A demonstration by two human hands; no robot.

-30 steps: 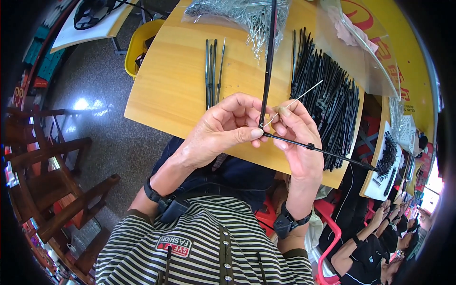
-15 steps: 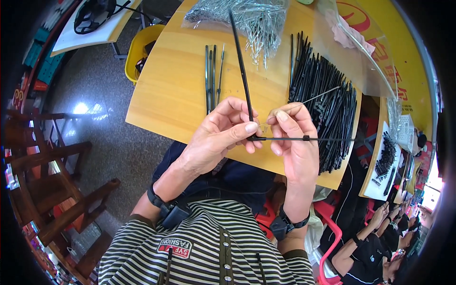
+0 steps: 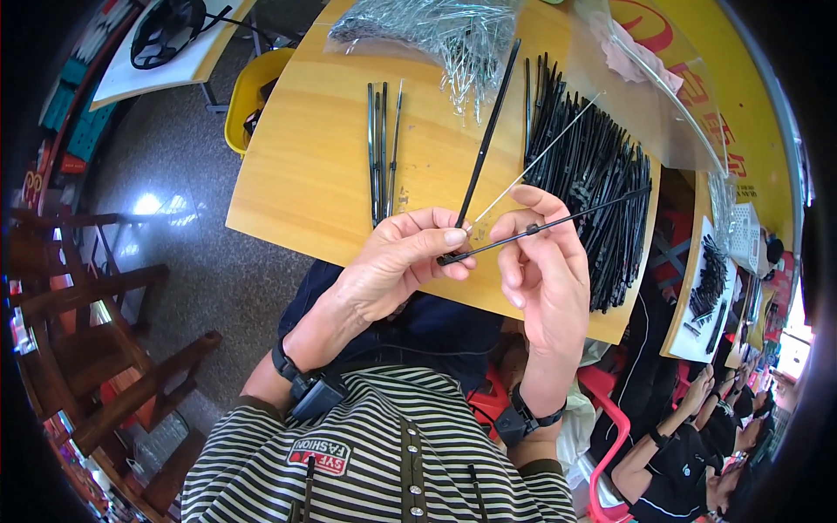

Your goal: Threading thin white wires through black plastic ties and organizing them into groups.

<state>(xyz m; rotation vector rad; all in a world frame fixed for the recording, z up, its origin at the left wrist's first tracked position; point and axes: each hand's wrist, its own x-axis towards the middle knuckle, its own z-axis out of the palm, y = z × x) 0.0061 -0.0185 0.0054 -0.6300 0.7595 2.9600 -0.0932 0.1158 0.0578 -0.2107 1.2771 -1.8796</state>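
Note:
My left hand [image 3: 384, 270] is closed, thumb and fingers pinching the corner where two slim black rods meet. One black rod [image 3: 490, 131] slants up and away over the table. The other black rod [image 3: 593, 207], with a small collar on it, runs to the right across my right hand's fingers. A thin pale wire [image 3: 549, 150] also rises from my left fingertips toward the far right. My right hand [image 3: 555, 288] is palm up beside the collared rod, its fingers apart and bent, touching or nearly touching that rod.
On the wooden table [image 3: 296, 166], a pile of black rods [image 3: 597, 192] lies to the right, and several black rods [image 3: 377, 157] lie left of centre. A clear bag of metal wires [image 3: 445, 44] sits at the far edge. A yellow bin [image 3: 237, 105] stands left; co-workers sit at right.
The upright rod has swung from leaning left to leaning right, and the collared rod now tilts upward. The wire stands out longer from my left hand. My right fingers have spread apart.

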